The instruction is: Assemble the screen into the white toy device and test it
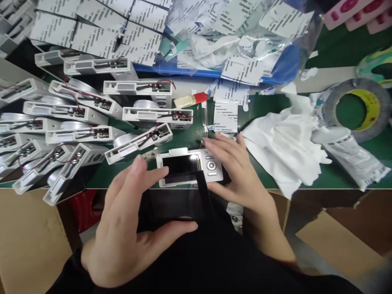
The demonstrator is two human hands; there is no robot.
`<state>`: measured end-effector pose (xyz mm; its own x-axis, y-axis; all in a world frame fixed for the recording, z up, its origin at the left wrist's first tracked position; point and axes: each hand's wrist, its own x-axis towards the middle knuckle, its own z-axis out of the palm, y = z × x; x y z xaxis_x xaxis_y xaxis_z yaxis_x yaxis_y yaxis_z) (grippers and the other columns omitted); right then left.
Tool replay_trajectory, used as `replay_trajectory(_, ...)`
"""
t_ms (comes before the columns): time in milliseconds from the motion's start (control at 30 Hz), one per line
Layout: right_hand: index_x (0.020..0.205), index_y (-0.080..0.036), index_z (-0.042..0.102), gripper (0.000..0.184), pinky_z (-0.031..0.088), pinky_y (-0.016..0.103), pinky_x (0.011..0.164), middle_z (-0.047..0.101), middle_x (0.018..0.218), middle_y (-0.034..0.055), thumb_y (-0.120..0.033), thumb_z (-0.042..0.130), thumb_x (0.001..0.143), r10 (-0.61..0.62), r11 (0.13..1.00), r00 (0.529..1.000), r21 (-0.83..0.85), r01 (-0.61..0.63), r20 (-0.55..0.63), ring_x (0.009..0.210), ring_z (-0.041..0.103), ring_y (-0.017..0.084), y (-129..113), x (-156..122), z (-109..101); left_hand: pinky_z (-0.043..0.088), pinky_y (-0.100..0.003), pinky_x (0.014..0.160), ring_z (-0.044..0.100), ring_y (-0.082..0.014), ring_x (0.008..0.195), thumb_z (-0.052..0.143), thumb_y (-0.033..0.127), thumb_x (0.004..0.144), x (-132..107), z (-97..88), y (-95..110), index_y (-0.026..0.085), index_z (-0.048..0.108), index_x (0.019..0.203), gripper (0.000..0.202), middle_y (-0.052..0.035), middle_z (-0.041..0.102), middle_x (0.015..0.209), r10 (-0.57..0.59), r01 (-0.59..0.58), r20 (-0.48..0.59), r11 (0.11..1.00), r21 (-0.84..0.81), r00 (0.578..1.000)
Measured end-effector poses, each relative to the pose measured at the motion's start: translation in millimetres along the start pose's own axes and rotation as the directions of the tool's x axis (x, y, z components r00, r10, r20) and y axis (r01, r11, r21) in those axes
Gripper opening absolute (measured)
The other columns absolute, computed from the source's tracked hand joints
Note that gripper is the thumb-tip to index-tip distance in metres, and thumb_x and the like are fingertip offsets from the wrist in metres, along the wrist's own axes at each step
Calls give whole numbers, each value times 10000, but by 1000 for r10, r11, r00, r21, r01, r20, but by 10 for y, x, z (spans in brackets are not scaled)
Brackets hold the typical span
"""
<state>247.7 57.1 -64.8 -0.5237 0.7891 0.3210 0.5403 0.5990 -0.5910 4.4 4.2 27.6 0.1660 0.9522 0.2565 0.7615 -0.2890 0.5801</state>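
In the head view, a white rectangular plastic device casing [211,165] with a dark screen sits at the near edge of the green-topped table [257,108], steadied by the right hand [235,173], its fingers spread over the casing's far end. The left hand [119,232] spreads wide around a flexible black film strip [174,208] reaching over the screen, though whether it pinches the strip I cannot tell. Open white plastic casings with red wires [82,134] crowd the left and a crumpled white cloth [281,151] the right, leaving only a narrow working gap.
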Motion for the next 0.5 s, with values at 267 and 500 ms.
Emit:
replay_trajectory(267,1569,-248,361,657,152,568,1288,601,1461,119,-538,532,1004,4,1000,1000,1,-4,12,1462,466,307,13,-4,-9,370,-559,1203,746,-245,928,540,515,1006,22,-12,56,303,418,1511,561,-13,768,1098,5,-8,14,989,147,1000)
replay_trajectory(500,1573,-247,355,676,165,578,1285,599,1460,126,-549,536,997,5,1000,1000,-10,-5,13,1451,480,312,15,-6,-2,349,-586,1203,766,-239,872,536,486,1017,72,-129,8,314,362,1525,565,-5,775,1098,41,-71,160,979,191,986)
